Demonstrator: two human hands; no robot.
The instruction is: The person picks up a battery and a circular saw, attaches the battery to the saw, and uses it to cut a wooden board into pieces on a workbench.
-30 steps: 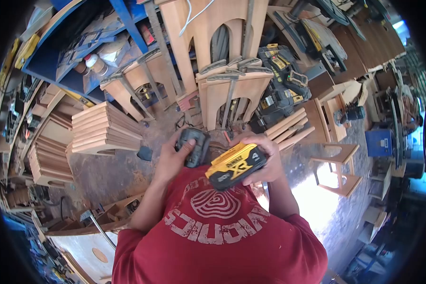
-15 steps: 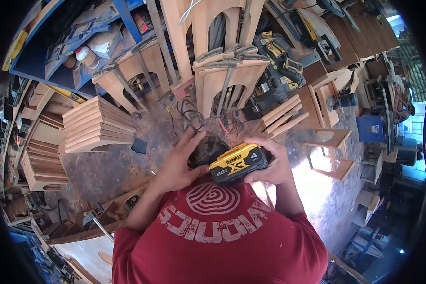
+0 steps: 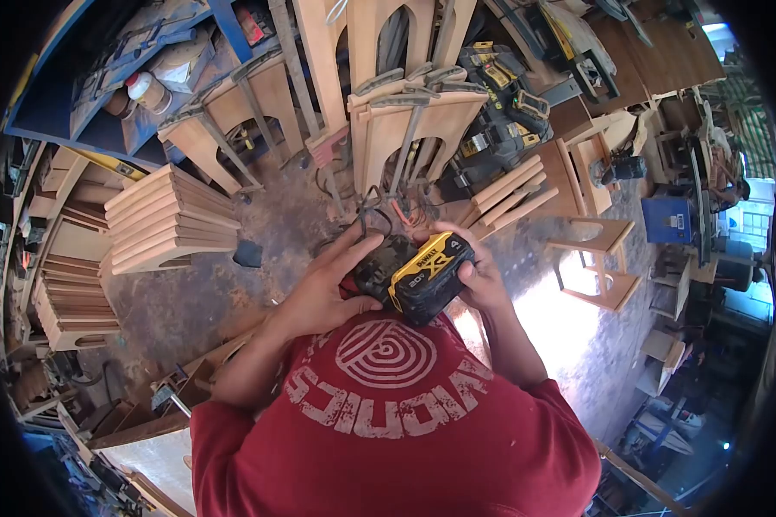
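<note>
Around battery [image 3: 431, 274]: open floor [image 3: 553, 320] toward four o'clock, also nine past left hand [image 3: 319, 286]. Clamped panels [image 3: 444, 122] block twelve, sticks [image 3: 507, 179] two, frame [image 3: 614, 234] three; panel stack [image 3: 168, 222] between nine and ten.

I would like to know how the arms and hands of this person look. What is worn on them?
The left hand and right hand wear no gloves, and no watch or bracelet shows. The short sleeves are plain red, part of a red shirt with pale concentric rings and block letters.
</note>
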